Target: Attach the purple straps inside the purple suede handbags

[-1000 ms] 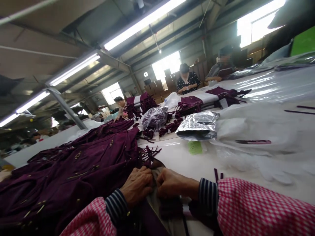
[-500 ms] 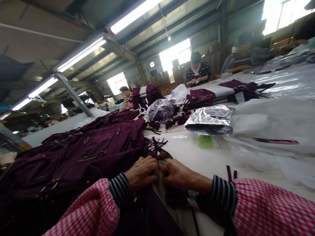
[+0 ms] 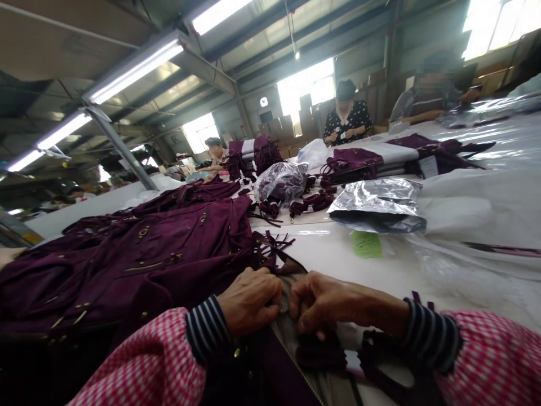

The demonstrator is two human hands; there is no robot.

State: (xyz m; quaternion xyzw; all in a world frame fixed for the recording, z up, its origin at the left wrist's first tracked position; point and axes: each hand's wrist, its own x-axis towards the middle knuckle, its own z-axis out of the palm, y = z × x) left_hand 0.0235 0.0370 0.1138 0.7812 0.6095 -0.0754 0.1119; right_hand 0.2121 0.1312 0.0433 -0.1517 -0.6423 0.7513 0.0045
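A dark purple bag [image 3: 270, 372] with a brass zip and a grey-beige lining [image 3: 291, 332] lies open in front of me. My left hand [image 3: 251, 301] is closed on the left edge of its opening, knuckles up. Across the lining, my right hand [image 3: 323, 299] has its fingers curled down onto the right edge; their tips are partly hidden. Under the right wrist lies a rolled dark purple strap [image 3: 321, 352] with a white paper band. A fringed tassel [image 3: 274, 248] rests just beyond both hands.
More purple bags [image 3: 143, 242] are piled to the left. Ahead are a clear plastic bag [image 3: 282, 185] of purple pieces, a silver foil bag [image 3: 376, 203], a green sheet [image 3: 366, 244] and stacked purple bags [image 3: 359, 160]. Scissors-like dark tool [image 3: 502, 248] lies right. Co-workers sit beyond.
My right hand has shifted right and turned, its fingers loosening a little, which uncovers more lining and the rolled strap. The left hand stays on the bag's edge. The view has tilted slightly.
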